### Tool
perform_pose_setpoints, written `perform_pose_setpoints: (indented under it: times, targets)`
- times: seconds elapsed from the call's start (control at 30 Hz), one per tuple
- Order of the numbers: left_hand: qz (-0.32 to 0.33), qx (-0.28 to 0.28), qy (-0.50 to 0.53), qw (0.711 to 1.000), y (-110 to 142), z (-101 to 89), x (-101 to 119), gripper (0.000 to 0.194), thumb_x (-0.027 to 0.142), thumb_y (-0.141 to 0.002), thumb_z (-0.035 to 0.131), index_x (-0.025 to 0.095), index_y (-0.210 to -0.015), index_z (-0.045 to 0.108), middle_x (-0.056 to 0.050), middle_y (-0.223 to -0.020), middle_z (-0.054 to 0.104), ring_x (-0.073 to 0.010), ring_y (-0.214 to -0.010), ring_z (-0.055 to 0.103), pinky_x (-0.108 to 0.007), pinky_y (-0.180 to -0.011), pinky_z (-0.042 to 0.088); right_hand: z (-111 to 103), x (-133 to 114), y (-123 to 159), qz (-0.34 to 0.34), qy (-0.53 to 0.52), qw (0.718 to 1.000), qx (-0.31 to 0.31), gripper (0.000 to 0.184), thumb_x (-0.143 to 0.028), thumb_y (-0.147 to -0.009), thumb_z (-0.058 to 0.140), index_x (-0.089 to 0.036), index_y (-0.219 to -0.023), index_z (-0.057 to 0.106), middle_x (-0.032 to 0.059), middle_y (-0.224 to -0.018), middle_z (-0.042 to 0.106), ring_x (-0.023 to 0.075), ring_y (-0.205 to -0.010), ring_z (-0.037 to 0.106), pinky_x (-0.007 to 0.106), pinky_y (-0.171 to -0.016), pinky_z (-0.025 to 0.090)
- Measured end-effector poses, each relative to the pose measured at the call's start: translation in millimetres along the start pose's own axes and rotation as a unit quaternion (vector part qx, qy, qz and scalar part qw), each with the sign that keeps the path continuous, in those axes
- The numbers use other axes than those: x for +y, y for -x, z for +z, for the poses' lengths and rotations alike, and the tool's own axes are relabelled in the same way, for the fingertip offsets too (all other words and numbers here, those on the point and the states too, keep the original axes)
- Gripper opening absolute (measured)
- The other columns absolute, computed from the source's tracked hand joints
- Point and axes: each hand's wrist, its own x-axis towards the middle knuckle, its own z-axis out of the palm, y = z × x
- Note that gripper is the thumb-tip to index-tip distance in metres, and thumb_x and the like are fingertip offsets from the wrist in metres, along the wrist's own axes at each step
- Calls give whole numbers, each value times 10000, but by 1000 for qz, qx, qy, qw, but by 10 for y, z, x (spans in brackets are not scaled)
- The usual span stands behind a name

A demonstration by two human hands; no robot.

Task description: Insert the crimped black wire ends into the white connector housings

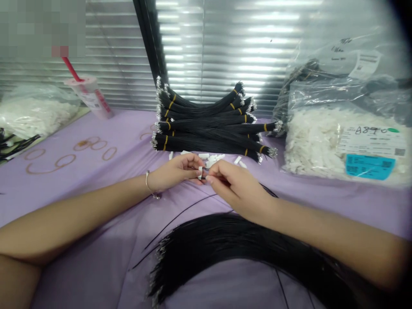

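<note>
My left hand is closed on a small white plastic connector housing, gripped at the fingertips. Against it from the right, my right hand pinches a thin black wire whose end meets the housing. Whether the tip sits inside the housing is too small to tell. Just beyond both hands lies a loose group of similar white housings. Nearer to me, below my right forearm, a thick curved bundle of black wires with silvery terminals at its left end rests on the purple cloth.
Black wire bundles with yellow ties are stacked at the back, by the window blinds. A clear bag of white parts stands at right, another bag at left. A cup with a red straw and several rubber bands are at left.
</note>
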Motion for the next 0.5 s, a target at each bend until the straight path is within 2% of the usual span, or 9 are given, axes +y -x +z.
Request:
perform_pose_setpoints:
  times: [0.1,0.23,0.5]
  targets:
    - [-1,-2,15,1000,-8,-14,-27,180,142,-764,625,110,-879,490,-39,-831,637,-116,-761,655,-229,-692,548,88,224,-88,63,-5,998,12,161,-279,-843,446,-170,-733,488,-19,-620,509,96,-554,413,238,-530,300]
    - [1,12,16,1000,-2,-6,-45,196,161,-765,632,108,-888,488,-53,-850,641,-133,-767,664,-239,-684,559,141,438,-162,79,-13,996,43,112,-233,-794,459,-171,-702,469,-25,-619,502,95,-560,415,236,-537,304]
    - [-4,32,46,998,-6,0,-50,202,133,-753,643,98,-888,497,-43,-828,637,-132,-733,669,-222,-657,559,97,466,-165,103,-47,992,56,125,-216,-743,432,-182,-625,409,-44,-535,424,85,-511,372,231,-511,291]
